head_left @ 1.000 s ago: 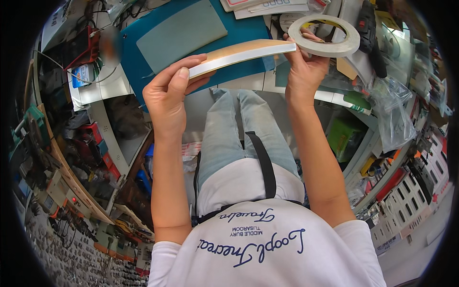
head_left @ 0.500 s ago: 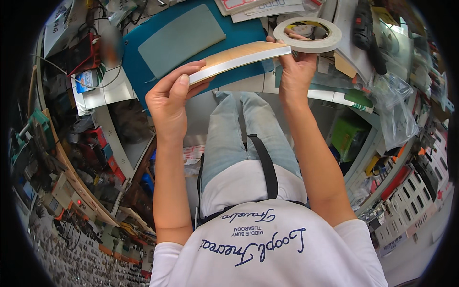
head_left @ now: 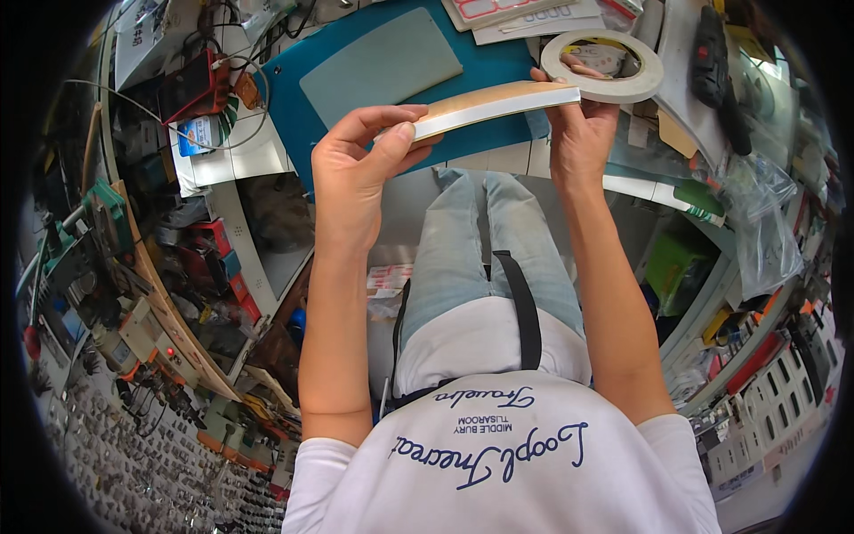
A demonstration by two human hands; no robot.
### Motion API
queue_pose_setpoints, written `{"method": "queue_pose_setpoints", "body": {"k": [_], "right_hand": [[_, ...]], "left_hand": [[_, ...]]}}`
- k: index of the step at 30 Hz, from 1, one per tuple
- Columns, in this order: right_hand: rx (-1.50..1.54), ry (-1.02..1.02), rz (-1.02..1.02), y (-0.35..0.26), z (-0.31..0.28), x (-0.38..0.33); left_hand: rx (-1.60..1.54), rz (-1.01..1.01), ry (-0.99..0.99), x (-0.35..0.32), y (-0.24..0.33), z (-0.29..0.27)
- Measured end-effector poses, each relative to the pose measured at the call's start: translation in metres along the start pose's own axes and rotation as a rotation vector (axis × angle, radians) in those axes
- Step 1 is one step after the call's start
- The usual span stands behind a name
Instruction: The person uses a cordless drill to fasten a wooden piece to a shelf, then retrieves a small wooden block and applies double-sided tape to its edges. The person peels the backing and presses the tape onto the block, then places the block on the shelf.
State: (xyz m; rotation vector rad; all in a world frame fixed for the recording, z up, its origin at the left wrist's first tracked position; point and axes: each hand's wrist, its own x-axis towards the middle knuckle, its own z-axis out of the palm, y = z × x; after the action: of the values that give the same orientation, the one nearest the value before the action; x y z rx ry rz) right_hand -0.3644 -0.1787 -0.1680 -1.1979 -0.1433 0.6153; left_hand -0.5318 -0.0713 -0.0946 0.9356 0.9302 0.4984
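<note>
A thin, pale wooden board is held up between my two hands above the near edge of the worktop. Along its edge facing me runs a strip of white tape. My left hand is closed on the board's left end, thumb on the tape's end and fingers behind. At the other end, my right hand grips the board. A roll of white tape hangs at that same hand, some of its fingers showing through the ring. Whether the strip still joins the roll is hard to tell.
A teal mat with a grey-green sheet lies beyond the board. Papers are at the far edge, a black power tool at right. A red-cased device with cables sits left. Cluttered shelves flank me.
The view has shifted, so everything sits further right. My left hand now appears nearer to my right hand along the board. Both hands keep their grip, and the roll stays at the right hand.
</note>
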Motion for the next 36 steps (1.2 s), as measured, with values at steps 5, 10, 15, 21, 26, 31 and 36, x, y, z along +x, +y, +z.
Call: {"method": "queue_pose_setpoints", "body": {"k": [5,10,15,21,26,31,36], "right_hand": [[-0.004,-0.014,0.019,0.0,-0.001,0.001],[0.003,-0.001,0.011,-0.001,0.003,0.0],[0.02,0.006,0.004,-0.003,0.004,-0.002],[0.024,-0.002,-0.004,0.0,0.004,0.0],[0.002,0.015,-0.027,0.006,0.003,0.002],[-0.031,0.031,-0.039,0.005,0.005,0.001],[-0.032,0.05,-0.02,0.003,0.004,0.001]], "left_hand": [[0.19,-0.071,0.041,0.004,0.012,0.013],[0.391,-0.176,0.059,0.009,0.023,0.019],[0.489,-0.307,0.109,0.01,0.032,0.029],[0.629,-0.409,0.135,0.013,0.043,0.046],[0.836,-0.501,0.123,0.017,0.052,0.056],[1.097,-0.467,0.117,0.025,0.054,0.058],[1.111,-0.334,0.048,0.026,0.054,0.083]]}}
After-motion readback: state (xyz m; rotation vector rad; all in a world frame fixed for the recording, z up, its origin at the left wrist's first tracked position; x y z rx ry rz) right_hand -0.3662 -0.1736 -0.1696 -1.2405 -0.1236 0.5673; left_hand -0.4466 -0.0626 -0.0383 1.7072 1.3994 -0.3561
